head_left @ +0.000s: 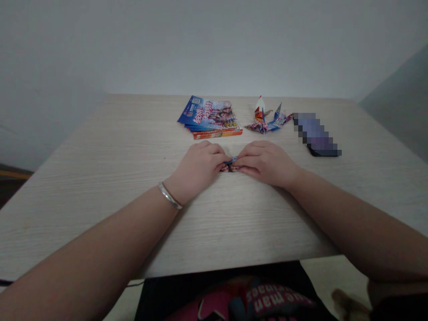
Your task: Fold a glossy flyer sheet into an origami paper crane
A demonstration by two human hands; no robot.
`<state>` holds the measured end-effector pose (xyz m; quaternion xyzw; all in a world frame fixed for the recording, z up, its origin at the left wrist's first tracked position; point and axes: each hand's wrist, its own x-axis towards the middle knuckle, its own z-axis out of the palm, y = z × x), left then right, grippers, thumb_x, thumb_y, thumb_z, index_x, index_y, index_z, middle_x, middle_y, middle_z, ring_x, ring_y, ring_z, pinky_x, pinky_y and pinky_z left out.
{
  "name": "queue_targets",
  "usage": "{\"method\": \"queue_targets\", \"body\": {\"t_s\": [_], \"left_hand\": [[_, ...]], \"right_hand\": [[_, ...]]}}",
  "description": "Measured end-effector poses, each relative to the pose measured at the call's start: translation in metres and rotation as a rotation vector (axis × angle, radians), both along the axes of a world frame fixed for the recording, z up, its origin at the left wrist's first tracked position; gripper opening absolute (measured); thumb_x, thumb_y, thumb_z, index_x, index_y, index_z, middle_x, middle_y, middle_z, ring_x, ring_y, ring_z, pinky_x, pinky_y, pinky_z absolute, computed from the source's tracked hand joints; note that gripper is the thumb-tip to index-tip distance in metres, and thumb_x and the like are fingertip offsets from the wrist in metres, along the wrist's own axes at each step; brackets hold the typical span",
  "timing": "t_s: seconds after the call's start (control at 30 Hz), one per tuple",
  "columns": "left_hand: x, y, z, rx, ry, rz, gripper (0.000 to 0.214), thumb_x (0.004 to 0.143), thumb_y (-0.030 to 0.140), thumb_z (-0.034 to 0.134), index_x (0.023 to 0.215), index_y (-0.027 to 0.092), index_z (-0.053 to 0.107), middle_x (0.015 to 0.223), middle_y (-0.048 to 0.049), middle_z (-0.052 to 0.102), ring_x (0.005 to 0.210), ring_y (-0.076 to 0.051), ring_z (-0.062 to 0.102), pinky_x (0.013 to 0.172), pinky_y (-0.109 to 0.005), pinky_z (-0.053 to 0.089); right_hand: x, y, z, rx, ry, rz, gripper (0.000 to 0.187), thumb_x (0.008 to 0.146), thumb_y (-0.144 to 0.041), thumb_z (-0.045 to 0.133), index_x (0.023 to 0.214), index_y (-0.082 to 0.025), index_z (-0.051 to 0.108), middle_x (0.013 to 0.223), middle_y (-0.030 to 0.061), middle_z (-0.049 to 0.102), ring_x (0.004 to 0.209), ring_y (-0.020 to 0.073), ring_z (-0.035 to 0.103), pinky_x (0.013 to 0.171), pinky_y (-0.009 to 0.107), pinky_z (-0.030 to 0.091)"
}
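Note:
A small piece of folded printed paper (230,168), blue and reddish, lies on the table between my hands. My left hand (202,166), with a silver bangle at the wrist, closes its thumb and fingers on the paper's left side. From the other side, my right hand (267,161) presses its bunched fingertips on the right part. Most of the paper is hidden under the fingers, so its full shape cannot be made out.
Behind my hands lies a stack of colourful printed sheets (212,113), with an orange strip along its front. To its right stand folded paper cranes (267,120). Farther right is a phone (316,133) with a pixelated screen. All rest on a pale wooden table (100,151) against a wall.

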<state>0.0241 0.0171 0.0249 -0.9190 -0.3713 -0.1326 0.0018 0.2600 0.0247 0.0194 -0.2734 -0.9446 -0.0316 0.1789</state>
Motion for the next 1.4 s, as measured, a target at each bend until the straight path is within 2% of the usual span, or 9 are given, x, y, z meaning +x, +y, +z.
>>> {"method": "queue_targets", "body": {"t_s": [0.1, 0.17, 0.27, 0.43, 0.6, 0.77, 0.93, 1.23, 1.4], "left_hand": [[0.005, -0.004, 0.005, -0.001, 0.112, -0.024, 0.023, 0.097, 0.017, 0.055, 0.105, 0.017, 0.077, 0.093, -0.0092, 0.069, 0.089, -0.024, 0.061, 0.084, -0.038, 0.05], [0.007, -0.008, 0.009, -0.002, 0.145, -0.024, 0.023, 0.098, 0.02, 0.053, 0.103, 0.013, 0.075, 0.095, -0.0107, 0.068, 0.087, -0.023, 0.061, 0.082, -0.037, 0.05], [0.009, -0.012, 0.014, 0.0, 0.187, -0.058, 0.026, 0.101, 0.024, 0.051, 0.107, 0.012, 0.073, 0.099, -0.0113, 0.067, 0.089, -0.024, 0.06, 0.083, -0.037, 0.05], [0.008, -0.011, 0.016, 0.044, 0.253, -0.093, 0.025, 0.101, 0.018, 0.051, 0.113, 0.013, 0.073, 0.103, -0.0112, 0.07, 0.096, -0.026, 0.059, 0.085, -0.039, 0.049], [0.01, -0.011, 0.014, 0.047, 0.198, -0.063, 0.026, 0.1, 0.02, 0.052, 0.112, 0.015, 0.075, 0.106, -0.011, 0.07, 0.1, -0.028, 0.059, 0.089, -0.042, 0.049], [0.008, -0.01, 0.007, -0.063, 0.092, -0.04, 0.029, 0.098, 0.016, 0.05, 0.114, 0.013, 0.074, 0.098, -0.0107, 0.069, 0.09, -0.023, 0.062, 0.085, -0.037, 0.052], [0.002, -0.003, -0.003, -0.087, -0.064, -0.063, 0.029, 0.096, 0.017, 0.05, 0.108, 0.013, 0.075, 0.094, -0.0092, 0.069, 0.089, -0.021, 0.064, 0.085, -0.035, 0.053], [-0.001, 0.001, -0.009, -0.233, -0.226, 0.02, 0.019, 0.094, 0.024, 0.059, 0.102, 0.016, 0.073, 0.095, -0.0064, 0.073, 0.089, -0.02, 0.065, 0.084, -0.034, 0.051], [-0.007, 0.004, -0.01, -0.241, -0.199, -0.045, 0.016, 0.092, 0.019, 0.058, 0.092, 0.017, 0.073, 0.091, -0.0039, 0.073, 0.087, -0.018, 0.064, 0.083, -0.032, 0.051]], "right_hand": [[-0.005, -0.004, 0.004, 0.068, -0.078, -0.06, 0.026, 0.1, -0.034, 0.057, 0.098, -0.022, 0.08, 0.093, 0.0062, 0.078, 0.087, 0.0206, 0.063, 0.081, 0.037, 0.04], [-0.006, -0.006, 0.006, 0.084, -0.116, -0.062, 0.028, 0.101, -0.033, 0.055, 0.095, -0.022, 0.08, 0.091, 0.0064, 0.077, 0.086, 0.0205, 0.062, 0.079, 0.037, 0.039], [-0.007, -0.006, 0.007, 0.077, -0.149, -0.028, 0.031, 0.102, -0.029, 0.051, 0.096, -0.018, 0.08, 0.091, 0.0084, 0.077, 0.083, 0.0202, 0.061, 0.076, 0.034, 0.042], [-0.009, -0.007, 0.007, 0.039, -0.121, -0.056, 0.031, 0.1, -0.025, 0.051, 0.091, -0.015, 0.079, 0.085, 0.0102, 0.074, 0.08, 0.0206, 0.062, 0.074, 0.033, 0.045], [-0.01, -0.008, 0.006, -0.078, -0.017, -0.12, 0.025, 0.094, -0.024, 0.055, 0.087, -0.018, 0.079, 0.084, 0.0082, 0.074, 0.079, 0.0199, 0.064, 0.07, 0.031, 0.044], [-0.012, -0.007, 0.003, -0.189, 0.089, -0.173, 0.024, 0.091, -0.024, 0.056, 0.088, -0.017, 0.079, 0.086, 0.0082, 0.075, 0.08, 0.0206, 0.067, 0.071, 0.031, 0.045], [-0.015, -0.004, -0.003, -0.299, 0.159, -0.208, 0.021, 0.09, -0.022, 0.057, 0.088, -0.018, 0.077, 0.085, 0.0071, 0.074, 0.081, 0.0203, 0.066, 0.073, 0.031, 0.045], [-0.017, -0.004, -0.007, -0.305, 0.164, -0.237, 0.018, 0.089, -0.022, 0.057, 0.087, -0.017, 0.075, 0.082, 0.007, 0.072, 0.078, 0.0199, 0.064, 0.071, 0.031, 0.044], [-0.015, -0.009, -0.007, -0.282, 0.143, -0.17, 0.017, 0.089, -0.023, 0.059, 0.091, -0.017, 0.075, 0.09, 0.0081, 0.073, 0.087, 0.022, 0.067, 0.078, 0.033, 0.047]]}}
